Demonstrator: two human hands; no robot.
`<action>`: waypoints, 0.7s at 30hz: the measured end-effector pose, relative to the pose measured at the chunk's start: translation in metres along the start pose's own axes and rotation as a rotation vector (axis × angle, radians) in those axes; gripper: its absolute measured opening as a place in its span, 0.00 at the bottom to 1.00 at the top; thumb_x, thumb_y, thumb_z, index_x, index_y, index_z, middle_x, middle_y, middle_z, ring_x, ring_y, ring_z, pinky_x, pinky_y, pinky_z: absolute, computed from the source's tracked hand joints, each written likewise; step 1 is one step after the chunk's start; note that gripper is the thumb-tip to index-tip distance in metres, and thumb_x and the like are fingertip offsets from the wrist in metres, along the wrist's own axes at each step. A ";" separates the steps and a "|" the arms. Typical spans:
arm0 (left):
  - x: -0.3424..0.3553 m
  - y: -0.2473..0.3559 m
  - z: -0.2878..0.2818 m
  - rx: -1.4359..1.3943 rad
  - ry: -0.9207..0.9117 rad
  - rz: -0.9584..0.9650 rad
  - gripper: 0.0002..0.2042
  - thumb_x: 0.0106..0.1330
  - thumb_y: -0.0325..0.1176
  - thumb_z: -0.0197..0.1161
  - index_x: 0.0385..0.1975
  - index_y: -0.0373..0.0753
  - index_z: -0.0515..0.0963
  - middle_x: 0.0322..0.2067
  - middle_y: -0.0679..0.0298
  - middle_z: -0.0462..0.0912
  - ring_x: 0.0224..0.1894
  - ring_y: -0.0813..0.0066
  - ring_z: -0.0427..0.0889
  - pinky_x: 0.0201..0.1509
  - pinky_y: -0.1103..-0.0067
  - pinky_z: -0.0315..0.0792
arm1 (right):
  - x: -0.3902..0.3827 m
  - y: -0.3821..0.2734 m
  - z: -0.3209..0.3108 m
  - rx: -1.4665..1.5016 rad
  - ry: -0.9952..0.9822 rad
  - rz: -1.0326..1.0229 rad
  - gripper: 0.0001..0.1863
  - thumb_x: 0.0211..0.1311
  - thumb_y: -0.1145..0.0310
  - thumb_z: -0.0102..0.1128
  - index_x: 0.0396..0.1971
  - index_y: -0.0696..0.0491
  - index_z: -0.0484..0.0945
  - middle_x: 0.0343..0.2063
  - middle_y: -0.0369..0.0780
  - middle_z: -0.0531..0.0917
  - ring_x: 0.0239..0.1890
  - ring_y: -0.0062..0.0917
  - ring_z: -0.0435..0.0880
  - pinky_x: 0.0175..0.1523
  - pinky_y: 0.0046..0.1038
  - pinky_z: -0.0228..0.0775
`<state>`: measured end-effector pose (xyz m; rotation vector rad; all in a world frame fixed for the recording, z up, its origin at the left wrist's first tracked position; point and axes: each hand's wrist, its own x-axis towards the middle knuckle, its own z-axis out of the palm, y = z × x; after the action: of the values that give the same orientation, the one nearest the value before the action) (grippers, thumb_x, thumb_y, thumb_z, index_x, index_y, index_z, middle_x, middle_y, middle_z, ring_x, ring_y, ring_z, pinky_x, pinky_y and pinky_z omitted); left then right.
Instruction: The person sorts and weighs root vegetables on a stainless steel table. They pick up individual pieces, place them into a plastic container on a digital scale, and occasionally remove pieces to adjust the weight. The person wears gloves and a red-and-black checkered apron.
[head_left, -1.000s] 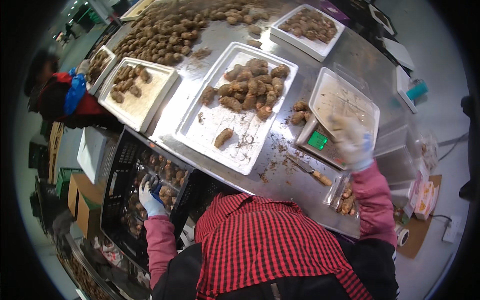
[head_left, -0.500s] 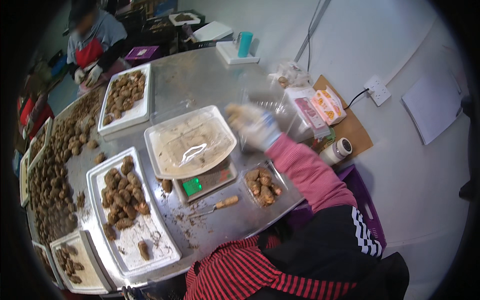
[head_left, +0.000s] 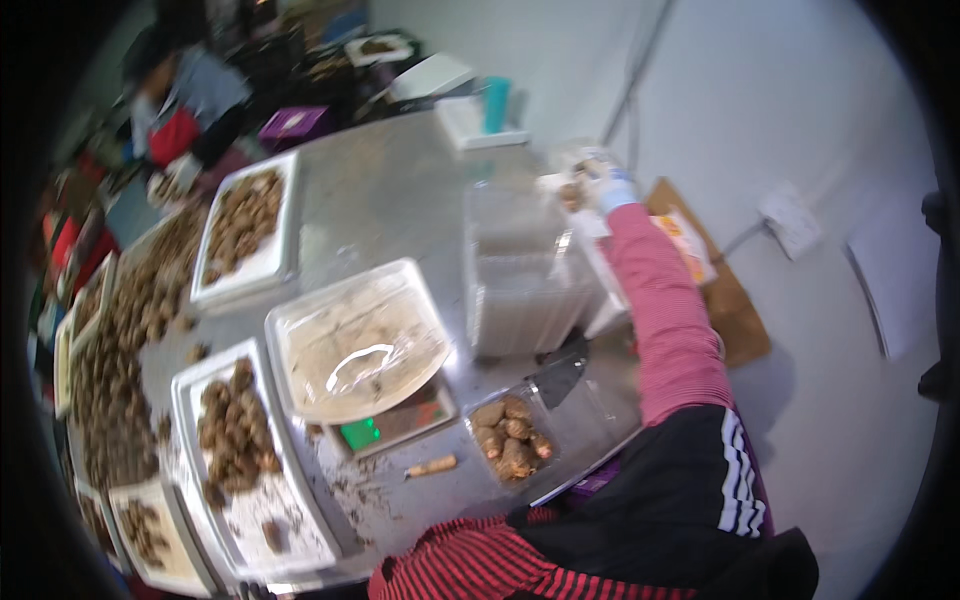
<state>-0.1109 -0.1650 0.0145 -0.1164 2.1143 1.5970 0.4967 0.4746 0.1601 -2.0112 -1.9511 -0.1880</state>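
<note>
— What is at the far left?
— A heap of brown taro corms (head_left: 115, 430) on a steel surface (head_left: 370, 190). In front, a white foam tray (head_left: 235, 535) holds a pile of corms, with one lying apart; behind, another foam tray (head_left: 268, 265) is heavily filled.
— Lower edge?
— A small dark shape (head_left: 255, 592), too blurred to say whether it is the left hand; I cannot tell that grip.
— And the middle?
— A scale with a cream pan (head_left: 435, 300) and a lit green display (head_left: 360, 432). Just in front lies a knife, its wooden handle (head_left: 432, 467) pointing right. Next comes a clear punnet (head_left: 515, 435) of corms, and behind it a stack of clear plastic containers (head_left: 525, 300).
— Where is the right hand?
— Beyond that stack, near the wall: the white-gloved right hand (head_left: 602, 182) reaches to a clear plastic bag (head_left: 572, 155). Its fingers are blurred; whether they are spread or pinching, I cannot tell.
</note>
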 end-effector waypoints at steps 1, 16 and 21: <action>-0.015 0.007 0.004 -0.054 0.005 -0.007 0.30 0.69 0.40 0.58 0.70 0.47 0.56 0.65 0.61 0.66 0.64 0.65 0.68 0.71 0.66 0.59 | 0.008 0.001 0.005 -0.040 -0.060 -0.053 0.22 0.56 0.64 0.64 0.53 0.47 0.78 0.50 0.45 0.81 0.50 0.37 0.82 0.53 0.39 0.76; -0.037 -0.050 0.019 -0.197 0.092 0.066 0.14 0.71 0.27 0.51 0.54 0.30 0.74 0.38 0.58 0.83 0.35 0.73 0.82 0.43 0.79 0.78 | -0.164 -0.146 -0.016 1.044 -0.303 -0.862 0.20 0.71 0.67 0.47 0.59 0.58 0.74 0.53 0.45 0.79 0.55 0.30 0.78 0.62 0.32 0.66; -0.024 -0.042 0.044 0.204 0.147 0.513 0.18 0.65 0.27 0.60 0.55 0.33 0.75 0.42 0.61 0.82 0.42 0.71 0.79 0.49 0.77 0.74 | -0.287 -0.258 -0.017 1.021 -0.919 -0.776 0.14 0.58 0.77 0.59 0.46 0.60 0.81 0.38 0.43 0.85 0.40 0.29 0.84 0.48 0.30 0.76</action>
<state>-0.0608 -0.1429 -0.0216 0.4210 2.5513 1.6646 0.2284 0.1988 0.1210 -0.6079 -2.3992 1.4552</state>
